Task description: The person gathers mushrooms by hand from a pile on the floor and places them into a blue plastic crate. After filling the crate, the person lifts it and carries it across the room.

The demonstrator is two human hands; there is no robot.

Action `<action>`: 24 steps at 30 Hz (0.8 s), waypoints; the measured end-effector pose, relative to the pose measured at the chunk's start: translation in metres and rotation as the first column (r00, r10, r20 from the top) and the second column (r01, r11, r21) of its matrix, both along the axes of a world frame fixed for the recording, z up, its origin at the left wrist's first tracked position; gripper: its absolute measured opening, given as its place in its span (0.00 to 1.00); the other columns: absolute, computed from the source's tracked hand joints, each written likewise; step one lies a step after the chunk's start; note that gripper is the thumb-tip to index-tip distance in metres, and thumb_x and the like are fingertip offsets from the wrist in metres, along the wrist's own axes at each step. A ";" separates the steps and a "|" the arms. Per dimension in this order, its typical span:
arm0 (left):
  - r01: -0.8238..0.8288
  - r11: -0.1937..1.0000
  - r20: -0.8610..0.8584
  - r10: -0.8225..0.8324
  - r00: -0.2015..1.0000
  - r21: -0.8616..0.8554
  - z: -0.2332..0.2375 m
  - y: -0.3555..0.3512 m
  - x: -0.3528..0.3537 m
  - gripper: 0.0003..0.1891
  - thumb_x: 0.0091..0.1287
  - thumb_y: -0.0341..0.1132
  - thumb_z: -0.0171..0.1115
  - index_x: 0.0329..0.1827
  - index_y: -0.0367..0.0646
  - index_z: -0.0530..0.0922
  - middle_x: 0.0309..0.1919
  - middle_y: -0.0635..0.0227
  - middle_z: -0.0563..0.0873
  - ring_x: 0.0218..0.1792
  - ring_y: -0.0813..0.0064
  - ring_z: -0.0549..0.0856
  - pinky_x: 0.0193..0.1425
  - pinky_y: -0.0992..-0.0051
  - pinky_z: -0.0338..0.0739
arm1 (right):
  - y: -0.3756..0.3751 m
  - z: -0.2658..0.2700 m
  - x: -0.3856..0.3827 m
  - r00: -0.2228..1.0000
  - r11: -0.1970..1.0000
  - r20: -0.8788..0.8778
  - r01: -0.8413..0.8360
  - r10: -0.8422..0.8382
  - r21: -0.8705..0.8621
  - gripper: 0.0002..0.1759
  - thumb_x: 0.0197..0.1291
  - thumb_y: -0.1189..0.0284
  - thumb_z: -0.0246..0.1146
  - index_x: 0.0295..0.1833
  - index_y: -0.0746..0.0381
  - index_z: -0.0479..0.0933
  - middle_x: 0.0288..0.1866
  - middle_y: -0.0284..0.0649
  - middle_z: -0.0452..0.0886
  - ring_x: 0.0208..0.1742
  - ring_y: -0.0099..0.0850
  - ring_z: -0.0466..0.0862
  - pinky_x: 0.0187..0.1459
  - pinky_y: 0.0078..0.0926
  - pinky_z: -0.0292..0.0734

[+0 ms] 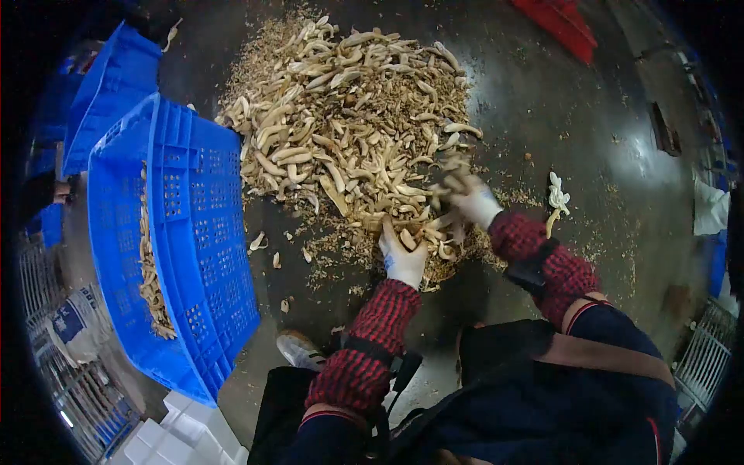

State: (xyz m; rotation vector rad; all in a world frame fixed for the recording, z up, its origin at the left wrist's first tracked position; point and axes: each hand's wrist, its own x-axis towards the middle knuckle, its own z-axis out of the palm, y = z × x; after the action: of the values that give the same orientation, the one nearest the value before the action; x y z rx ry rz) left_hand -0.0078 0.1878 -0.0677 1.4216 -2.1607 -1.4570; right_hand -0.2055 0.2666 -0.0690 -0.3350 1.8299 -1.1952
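A large heap of pale, elongated mushroom-like pieces lies on a dark surface with many small crumbs. My left hand, in a white glove with tan fingertips, touches the near edge of the heap, its fingers apart around a few pieces. To its right, my right hand is gloved too and reaches into the heap's right edge. Motion smears its fingers, so whether it holds a piece is unclear. Red and black knitted sleeves cover both forearms.
A blue perforated crate with some pieces inside stands at left, another blue crate behind it. White boxes are at lower left. A red object lies at the top right, a pale cluster right of my right hand.
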 end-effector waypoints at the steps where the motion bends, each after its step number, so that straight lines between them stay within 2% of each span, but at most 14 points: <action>1: -0.028 0.999 0.010 0.028 1.000 0.021 0.006 -0.005 -0.010 0.50 0.51 0.24 0.67 0.77 0.40 0.48 0.63 0.42 0.66 0.67 0.50 0.68 0.70 0.61 0.66 | -0.009 -0.022 0.011 0.968 0.974 -0.115 -0.214 0.222 0.079 0.37 0.56 0.86 0.56 0.73 0.66 0.58 0.71 0.46 0.69 0.72 0.34 0.70 0.66 0.27 0.70; 2: -0.028 1.000 0.003 0.028 1.000 0.004 0.005 -0.011 -0.016 0.50 0.51 0.24 0.67 0.77 0.40 0.48 0.63 0.42 0.66 0.67 0.50 0.68 0.70 0.61 0.66 | -0.027 -0.023 0.032 0.989 0.987 0.121 -0.072 0.090 -0.143 0.39 0.55 0.85 0.56 0.75 0.65 0.55 0.71 0.47 0.68 0.73 0.36 0.67 0.67 0.28 0.68; 3: -0.066 0.992 0.027 0.063 0.998 0.108 0.004 -0.022 -0.023 0.52 0.50 0.22 0.67 0.78 0.42 0.47 0.63 0.43 0.66 0.67 0.52 0.68 0.68 0.63 0.69 | -0.041 -0.021 0.035 0.793 0.873 -0.370 -0.407 0.484 0.268 0.41 0.54 0.82 0.60 0.75 0.65 0.55 0.72 0.49 0.66 0.75 0.39 0.65 0.67 0.28 0.68; 4: -0.106 0.974 0.051 0.098 0.994 0.201 0.005 -0.039 -0.031 0.53 0.49 0.19 0.66 0.79 0.44 0.46 0.62 0.45 0.66 0.66 0.53 0.69 0.65 0.64 0.71 | -0.054 -0.016 0.041 0.836 0.860 -0.235 -0.437 0.496 0.263 0.42 0.53 0.77 0.64 0.75 0.65 0.57 0.72 0.49 0.66 0.73 0.37 0.66 0.66 0.28 0.68; 6: -0.092 0.938 0.004 0.096 0.995 0.333 0.013 -0.066 -0.033 0.52 0.49 0.16 0.63 0.79 0.44 0.47 0.61 0.48 0.69 0.61 0.57 0.73 0.61 0.67 0.74 | -0.075 -0.033 0.052 0.960 0.947 0.258 -0.026 0.113 -0.319 0.41 0.53 0.76 0.66 0.74 0.66 0.59 0.71 0.47 0.69 0.68 0.33 0.71 0.64 0.27 0.70; 8: -0.030 0.774 -0.084 0.107 0.991 0.632 0.029 -0.087 -0.037 0.50 0.51 0.10 0.57 0.79 0.44 0.48 0.57 0.53 0.76 0.51 0.65 0.81 0.51 0.72 0.79 | -0.083 -0.020 0.044 0.966 0.966 0.195 -0.122 0.168 -0.228 0.41 0.53 0.74 0.67 0.73 0.66 0.61 0.64 0.46 0.74 0.61 0.31 0.75 0.58 0.26 0.73; 9: 0.031 0.787 -0.174 0.097 0.980 0.617 0.035 -0.091 -0.033 0.47 0.52 0.09 0.56 0.78 0.41 0.51 0.54 0.58 0.79 0.46 0.69 0.82 0.46 0.73 0.81 | -0.089 -0.004 0.042 0.964 0.973 0.147 -0.207 0.221 -0.104 0.40 0.52 0.73 0.67 0.72 0.66 0.63 0.57 0.45 0.80 0.54 0.30 0.80 0.52 0.24 0.77; 10: 0.122 0.836 -0.260 0.025 0.965 0.535 0.040 -0.098 -0.030 0.47 0.51 0.10 0.57 0.77 0.40 0.52 0.54 0.59 0.78 0.46 0.69 0.82 0.45 0.73 0.82 | -0.094 0.005 0.048 0.953 0.974 0.253 -0.116 0.164 -0.195 0.39 0.51 0.75 0.68 0.71 0.66 0.64 0.54 0.41 0.81 0.48 0.26 0.80 0.47 0.23 0.78; 13: 0.289 0.908 -0.280 -0.204 0.938 0.305 0.108 -0.127 -0.018 0.48 0.47 0.10 0.56 0.76 0.41 0.51 0.55 0.58 0.77 0.51 0.68 0.81 0.48 0.73 0.81 | -0.107 0.096 0.060 0.928 0.935 0.354 0.015 0.119 -0.353 0.38 0.51 0.77 0.67 0.70 0.66 0.64 0.59 0.41 0.78 0.53 0.26 0.79 0.50 0.22 0.77; 16: 0.200 0.890 -0.463 0.014 0.886 0.411 0.213 -0.143 -0.002 0.50 0.46 0.09 0.53 0.77 0.49 0.51 0.60 0.54 0.74 0.56 0.64 0.80 0.52 0.71 0.82 | -0.131 0.185 0.071 0.943 0.867 0.184 -0.164 0.278 -0.471 0.37 0.53 0.76 0.65 0.69 0.65 0.61 0.64 0.43 0.73 0.58 0.31 0.78 0.54 0.24 0.76; 18: 0.187 0.918 -0.494 0.011 0.870 0.349 0.297 -0.156 0.016 0.45 0.51 0.08 0.54 0.75 0.45 0.54 0.63 0.60 0.73 0.61 0.64 0.78 0.56 0.70 0.80 | -0.154 0.261 0.092 0.883 0.735 0.342 -0.004 0.321 -0.679 0.35 0.52 0.77 0.68 0.67 0.63 0.66 0.63 0.42 0.74 0.63 0.31 0.75 0.60 0.28 0.74; 20: 0.240 0.967 -0.446 -0.250 0.859 -0.079 0.359 -0.173 0.040 0.51 0.50 0.07 0.56 0.78 0.52 0.50 0.64 0.56 0.71 0.62 0.62 0.77 0.60 0.67 0.79 | -0.181 0.312 0.117 0.921 0.660 -0.312 -0.384 0.232 -0.645 0.30 0.55 0.65 0.65 0.63 0.61 0.71 0.61 0.46 0.74 0.65 0.39 0.72 0.64 0.35 0.69; 22: 0.143 0.977 -0.372 -0.193 0.908 -0.158 0.409 -0.185 0.085 0.50 0.52 0.10 0.61 0.78 0.52 0.51 0.66 0.58 0.70 0.62 0.62 0.77 0.61 0.67 0.78 | -0.213 0.359 0.147 0.850 0.570 -0.425 -0.526 0.312 -0.632 0.28 0.55 0.63 0.64 0.62 0.58 0.72 0.62 0.47 0.72 0.65 0.45 0.69 0.66 0.41 0.66; 24: -0.111 0.988 -0.193 0.089 0.977 -0.107 0.457 -0.194 0.114 0.44 0.54 0.13 0.62 0.75 0.45 0.54 0.62 0.56 0.74 0.62 0.62 0.77 0.60 0.66 0.79 | -0.239 0.404 0.178 0.809 0.487 -0.423 -0.585 0.408 -0.649 0.22 0.54 0.62 0.68 0.54 0.57 0.76 0.61 0.41 0.73 0.62 0.44 0.71 0.65 0.37 0.66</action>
State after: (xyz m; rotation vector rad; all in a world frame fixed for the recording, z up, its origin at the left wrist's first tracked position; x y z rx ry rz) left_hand 0.1061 -0.0059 0.3898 1.2786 -1.9946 -1.3464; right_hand -0.0278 0.0272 0.3350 -1.4450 1.1203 -1.4646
